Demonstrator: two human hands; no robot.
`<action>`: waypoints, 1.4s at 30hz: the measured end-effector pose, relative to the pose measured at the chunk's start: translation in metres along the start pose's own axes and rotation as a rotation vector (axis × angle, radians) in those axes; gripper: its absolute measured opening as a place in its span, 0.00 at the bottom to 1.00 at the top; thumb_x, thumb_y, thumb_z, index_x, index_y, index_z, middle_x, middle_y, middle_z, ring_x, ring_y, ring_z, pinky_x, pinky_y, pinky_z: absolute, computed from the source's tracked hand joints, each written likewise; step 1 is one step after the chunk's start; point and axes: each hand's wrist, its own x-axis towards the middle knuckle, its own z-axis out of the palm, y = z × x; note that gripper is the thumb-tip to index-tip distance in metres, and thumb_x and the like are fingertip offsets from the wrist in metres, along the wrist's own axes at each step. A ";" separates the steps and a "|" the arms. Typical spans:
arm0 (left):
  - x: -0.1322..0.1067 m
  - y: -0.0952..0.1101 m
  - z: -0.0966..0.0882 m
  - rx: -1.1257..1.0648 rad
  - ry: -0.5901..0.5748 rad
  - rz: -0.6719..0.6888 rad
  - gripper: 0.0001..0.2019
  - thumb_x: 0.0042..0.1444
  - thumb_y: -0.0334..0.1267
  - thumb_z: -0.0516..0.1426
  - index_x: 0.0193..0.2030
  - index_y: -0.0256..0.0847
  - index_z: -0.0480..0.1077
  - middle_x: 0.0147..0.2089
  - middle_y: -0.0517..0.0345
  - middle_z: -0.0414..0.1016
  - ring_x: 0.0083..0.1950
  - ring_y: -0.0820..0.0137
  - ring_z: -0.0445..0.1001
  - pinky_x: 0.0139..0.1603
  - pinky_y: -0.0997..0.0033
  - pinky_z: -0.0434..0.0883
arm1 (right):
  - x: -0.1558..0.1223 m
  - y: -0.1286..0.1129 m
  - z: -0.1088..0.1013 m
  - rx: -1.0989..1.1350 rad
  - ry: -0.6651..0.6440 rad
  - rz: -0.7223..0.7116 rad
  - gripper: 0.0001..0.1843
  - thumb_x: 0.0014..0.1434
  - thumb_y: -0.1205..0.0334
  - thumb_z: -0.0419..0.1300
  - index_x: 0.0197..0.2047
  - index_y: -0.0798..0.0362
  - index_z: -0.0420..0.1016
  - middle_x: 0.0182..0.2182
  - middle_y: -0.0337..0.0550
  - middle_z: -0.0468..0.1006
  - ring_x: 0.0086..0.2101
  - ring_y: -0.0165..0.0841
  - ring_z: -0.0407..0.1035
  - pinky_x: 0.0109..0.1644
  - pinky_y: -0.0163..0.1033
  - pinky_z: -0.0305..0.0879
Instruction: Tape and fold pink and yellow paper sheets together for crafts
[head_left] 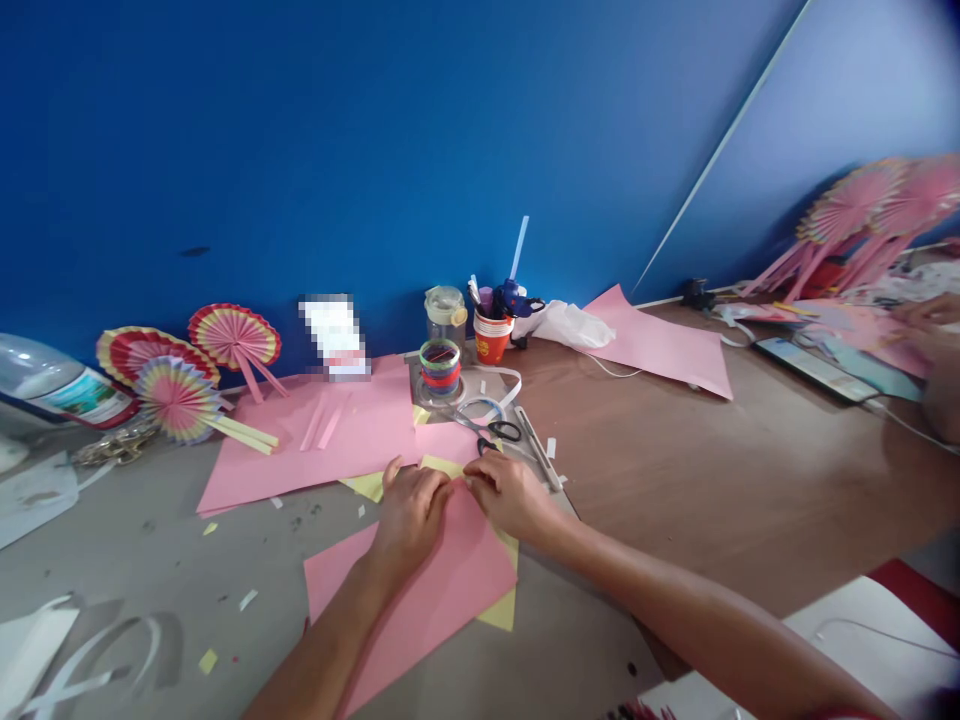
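Note:
A pink sheet of paper (442,590) lies on the grey work surface in front of me, with yellow paper (501,610) showing from under its right side. My left hand (412,508) rests on the far part of the pink sheet, fingers pinched at its far edge. Close by on the right, my right hand (511,494) pinches the same edge with thumb and fingers. Just beyond the hands lie black-handled scissors (491,432). The fingertips partly hide the paper's edge, so I cannot make out any fold there.
Folded paper fans (178,398) and a plastic bottle (75,385) lie at the left. Larger pink sheets (360,430) lie behind. A jar (440,368) and red paper cup (493,338) stand by the blue wall. A phone (816,368) and another person's hand (930,315) are at right.

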 end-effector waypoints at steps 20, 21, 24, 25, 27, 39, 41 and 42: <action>0.001 0.003 -0.002 -0.041 -0.013 0.011 0.12 0.65 0.35 0.46 0.33 0.44 0.68 0.31 0.61 0.77 0.36 0.67 0.73 0.60 0.54 0.53 | -0.002 0.002 0.011 -0.081 0.004 -0.008 0.10 0.62 0.68 0.54 0.30 0.52 0.73 0.28 0.41 0.77 0.33 0.32 0.72 0.45 0.36 0.63; 0.001 0.003 -0.002 -0.044 -0.013 0.013 0.12 0.65 0.35 0.46 0.33 0.44 0.68 0.31 0.62 0.77 0.36 0.68 0.73 0.60 0.54 0.53 | -0.003 0.003 0.011 -0.087 0.004 -0.012 0.10 0.62 0.68 0.54 0.30 0.53 0.73 0.29 0.41 0.77 0.33 0.32 0.72 0.45 0.36 0.63; 0.002 0.003 -0.003 -0.050 -0.011 0.018 0.11 0.65 0.36 0.47 0.33 0.43 0.67 0.31 0.62 0.77 0.36 0.68 0.73 0.60 0.54 0.53 | -0.004 0.004 0.014 -0.110 0.012 -0.021 0.10 0.63 0.66 0.53 0.31 0.53 0.72 0.29 0.42 0.76 0.33 0.33 0.72 0.45 0.36 0.62; 0.002 0.003 -0.003 -0.051 -0.010 0.020 0.11 0.64 0.35 0.47 0.33 0.43 0.67 0.31 0.62 0.77 0.36 0.68 0.73 0.59 0.54 0.54 | -0.004 0.004 0.015 -0.118 0.016 -0.024 0.10 0.63 0.66 0.53 0.31 0.53 0.72 0.29 0.42 0.76 0.33 0.33 0.71 0.44 0.36 0.62; 0.002 0.004 -0.003 -0.050 -0.006 0.027 0.11 0.64 0.35 0.47 0.32 0.43 0.67 0.31 0.62 0.77 0.36 0.68 0.73 0.59 0.54 0.54 | -0.005 0.002 0.015 -0.135 0.026 -0.030 0.10 0.63 0.66 0.53 0.30 0.53 0.71 0.28 0.42 0.75 0.32 0.33 0.71 0.43 0.36 0.62; 0.000 -0.001 0.004 -0.004 0.074 0.048 0.11 0.64 0.34 0.47 0.33 0.43 0.68 0.31 0.61 0.76 0.34 0.68 0.72 0.59 0.53 0.54 | 0.032 0.007 -0.042 -0.651 -0.059 0.088 0.19 0.62 0.58 0.51 0.55 0.54 0.66 0.46 0.53 0.73 0.47 0.43 0.66 0.47 0.43 0.58; 0.000 -0.002 0.006 0.002 0.084 0.055 0.11 0.64 0.33 0.47 0.34 0.43 0.68 0.31 0.61 0.76 0.35 0.67 0.73 0.59 0.53 0.53 | 0.041 0.007 -0.042 -0.678 -0.121 0.089 0.17 0.61 0.58 0.53 0.51 0.54 0.69 0.44 0.53 0.75 0.45 0.45 0.67 0.47 0.45 0.57; -0.001 -0.003 0.006 0.006 0.088 0.060 0.11 0.64 0.33 0.47 0.34 0.43 0.68 0.32 0.60 0.76 0.36 0.67 0.73 0.59 0.53 0.53 | 0.045 0.007 -0.042 -0.690 -0.152 0.089 0.17 0.60 0.57 0.53 0.49 0.54 0.71 0.43 0.53 0.76 0.45 0.45 0.68 0.47 0.45 0.57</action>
